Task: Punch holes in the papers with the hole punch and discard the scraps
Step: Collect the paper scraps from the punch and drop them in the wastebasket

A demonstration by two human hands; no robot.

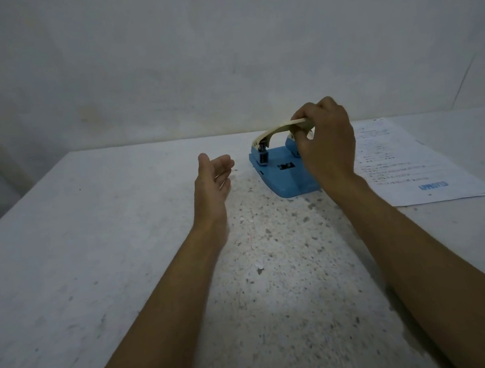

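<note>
Our right hand [323, 139] pinches the cream handle [274, 129] of the blue hole punch [284, 174] mid-frame, our left hand [213, 174] hangs open beside it, the papers [414, 164] wait at the right, so next we think we feed one in.

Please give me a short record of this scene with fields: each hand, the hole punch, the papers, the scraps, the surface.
right hand: closed around the cream handle of the hole punch, from above
left hand: open, palm turned inward, empty, beside the punch and not touching it
hole punch: blue base, standing on the table, no sheet visible in its slot
papers: printed sheets lying flat, to the right of the punch
scraps: a few small white bits on the table, near the person
table: white, speckled, worn
</note>
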